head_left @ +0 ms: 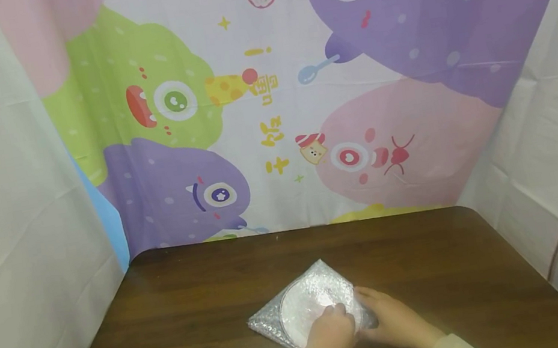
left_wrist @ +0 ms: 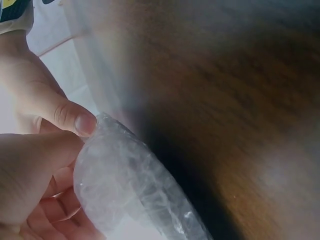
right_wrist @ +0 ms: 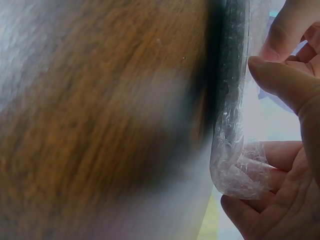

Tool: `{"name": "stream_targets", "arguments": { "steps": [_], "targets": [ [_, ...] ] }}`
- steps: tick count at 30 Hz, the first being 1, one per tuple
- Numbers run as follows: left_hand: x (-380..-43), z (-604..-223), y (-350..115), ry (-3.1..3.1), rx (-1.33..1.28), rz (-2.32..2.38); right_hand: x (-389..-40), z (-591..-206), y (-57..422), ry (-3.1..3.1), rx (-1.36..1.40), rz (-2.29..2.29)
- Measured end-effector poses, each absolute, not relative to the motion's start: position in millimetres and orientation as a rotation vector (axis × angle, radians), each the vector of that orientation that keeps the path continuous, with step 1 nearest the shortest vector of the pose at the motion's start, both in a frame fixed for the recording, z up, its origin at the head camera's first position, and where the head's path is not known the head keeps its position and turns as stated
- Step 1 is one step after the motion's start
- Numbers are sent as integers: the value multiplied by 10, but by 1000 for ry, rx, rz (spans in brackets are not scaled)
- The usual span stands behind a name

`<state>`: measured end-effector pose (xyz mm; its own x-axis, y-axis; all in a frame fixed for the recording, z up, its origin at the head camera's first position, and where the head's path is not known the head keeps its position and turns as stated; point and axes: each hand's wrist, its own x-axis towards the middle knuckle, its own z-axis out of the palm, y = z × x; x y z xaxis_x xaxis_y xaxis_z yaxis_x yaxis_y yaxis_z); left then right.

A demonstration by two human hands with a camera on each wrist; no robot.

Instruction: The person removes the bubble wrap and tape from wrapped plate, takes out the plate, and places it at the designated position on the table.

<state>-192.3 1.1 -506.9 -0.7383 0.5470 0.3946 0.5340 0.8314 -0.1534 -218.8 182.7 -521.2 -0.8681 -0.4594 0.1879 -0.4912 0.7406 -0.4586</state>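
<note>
A flat bubble-wrapped package (head_left: 266, 322) lies at an angle over the table's front middle, its clear wrap showing a round white disc (head_left: 298, 311) inside. My left hand (head_left: 332, 339) has its fingers curled over the package's near right part and pinches the wrap there. From the right, my right hand (head_left: 395, 320) grips the package's corner, thumb on the near edge. In the right wrist view, fingers of that hand sit behind the crumpled wrap (right_wrist: 235, 170), and its thumb tip meets the left hand (right_wrist: 295, 30). The left wrist view has both hands close together at the wrap's edge (left_wrist: 125, 150).
The dark brown wooden table (head_left: 178, 299) extends around the package. Behind it hangs a curtain (head_left: 283, 197) printed with cartoon monsters, and pale cloth (head_left: 5, 211) closes off the left side, with more cloth (head_left: 545, 156) on the right.
</note>
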Motion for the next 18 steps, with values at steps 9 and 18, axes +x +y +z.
{"name": "stream_targets", "arguments": {
  "steps": [9,18],
  "targets": [
    [-1987,-5044,-22,-2641,-804,-49,-2176,-5197,1824,-2887,785,801],
    [-2050,-5020,-94,-2652,-931,-74,-2188,-5214,1823,-2885,770,792]
  ]
}}
